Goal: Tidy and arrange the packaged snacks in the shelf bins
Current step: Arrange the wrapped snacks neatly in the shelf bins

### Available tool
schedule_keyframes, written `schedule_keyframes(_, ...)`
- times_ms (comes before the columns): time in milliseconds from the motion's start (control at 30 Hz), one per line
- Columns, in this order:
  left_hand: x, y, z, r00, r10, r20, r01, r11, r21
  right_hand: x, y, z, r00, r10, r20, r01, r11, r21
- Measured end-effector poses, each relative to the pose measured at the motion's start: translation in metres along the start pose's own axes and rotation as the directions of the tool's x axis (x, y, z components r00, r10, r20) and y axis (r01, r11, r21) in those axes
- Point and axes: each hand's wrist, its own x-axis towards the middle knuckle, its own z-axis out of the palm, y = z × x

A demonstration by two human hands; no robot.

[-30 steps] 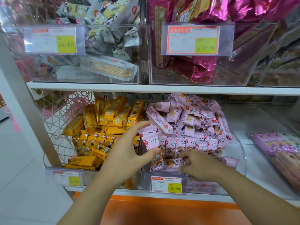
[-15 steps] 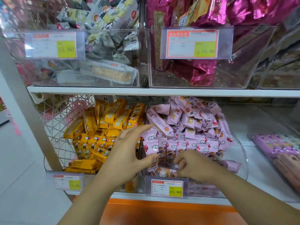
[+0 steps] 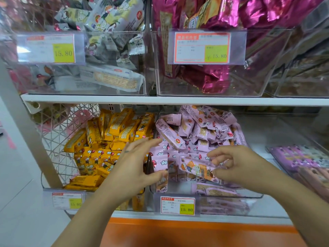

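Note:
A clear bin (image 3: 252, 196) on the lower shelf is heaped with pink snack packets (image 3: 201, 129). My right hand (image 3: 236, 166) grips one pink packet (image 3: 195, 168) at the front of the heap, fingers curled round its right end. My left hand (image 3: 131, 164) hovers over the divide between this bin and the yellow one, fingers spread, thumb against an upright pink packet (image 3: 161, 161) at the bin's left front. Yellow snack packets (image 3: 110, 139) fill the bin (image 3: 53, 190) to the left.
The upper shelf (image 3: 160, 100) carries clear bins of grey-white packets (image 3: 110, 50) and magenta foil bags (image 3: 213, 81). Price tags (image 3: 177, 205) hang on the bin fronts. A further bin of purple packets (image 3: 302, 161) stands at the lower right. An orange panel (image 3: 195, 232) runs below.
My right hand has lifted out of the front of the pink heap, drawing one packet up and to the right. My left hand has stayed by the divider with fingers spread.

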Motion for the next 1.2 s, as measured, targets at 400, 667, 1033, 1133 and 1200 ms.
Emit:
schedule_keyframes(400,0.000,0.002,0.011,0.981,0.025,0.191,-0.087,0.943,0.322,0.012,-0.009,0.054,0.981,-0.185,-0.067,0.187,0.982,0.034)
schedule_keyframes(667,-0.002,0.004,0.007,0.966,-0.003,0.260,-0.098,0.922,0.375,0.032,-0.010,0.080,0.978,-0.158,-0.138,0.159,0.987,-0.005)
schedule_keyframes(1033,-0.003,0.002,0.007,0.969,-0.004,0.249,-0.083,0.938,0.338,0.038,-0.022,0.076,0.951,-0.192,-0.241,0.219,0.972,0.089)
schedule_keyframes(1133,-0.004,0.003,0.008,0.967,-0.006,0.256,-0.079,0.943,0.322,0.038,-0.022,0.080,0.970,-0.169,-0.174,0.191,0.974,0.119)
schedule_keyframes(1200,-0.005,0.004,0.008,0.967,-0.002,0.255,-0.082,0.945,0.317,0.040,-0.021,0.084,0.974,-0.180,-0.140,0.194,0.977,0.093)
